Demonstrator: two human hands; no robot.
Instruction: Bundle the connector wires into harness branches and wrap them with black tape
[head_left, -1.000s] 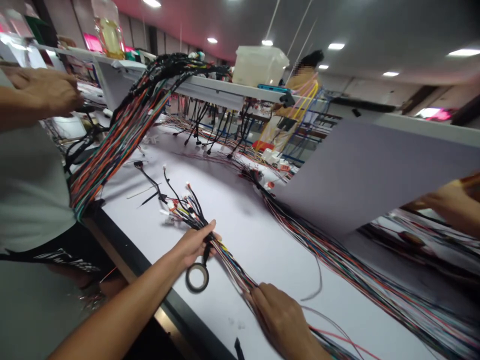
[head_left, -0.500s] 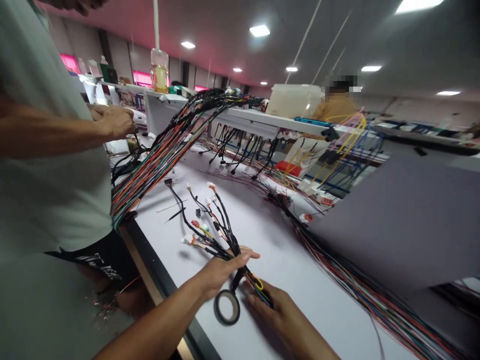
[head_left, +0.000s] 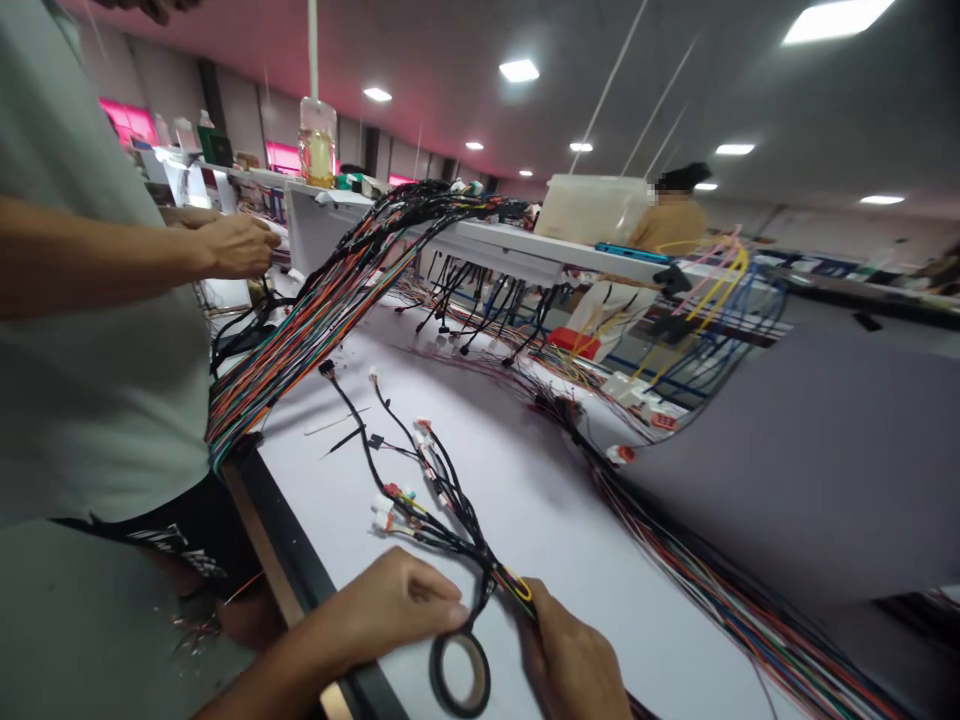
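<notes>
My left hand (head_left: 390,610) is closed, its fingertips pinched on the strip of a black tape roll (head_left: 459,673) that hangs at the white table's front edge. My right hand (head_left: 570,655) is closed round a small wire harness (head_left: 431,505) at the spot where the tape meets the bundle. The harness fans out to the left into black branches with small white and red connectors lying on the table (head_left: 540,520).
A co-worker in a pale shirt (head_left: 90,330) stands at the left, a hand (head_left: 236,245) on other wires. A thick multicoloured wire bundle (head_left: 300,320) droops from the shelf (head_left: 480,240). More coloured wires (head_left: 720,590) run beneath a grey sheet (head_left: 825,460). Another person (head_left: 671,215) is beyond.
The view has swung left and dropped. My right hand slid up the harness from far right to beside my left. My left hand's fingers have closed into a pinch on the tape.
</notes>
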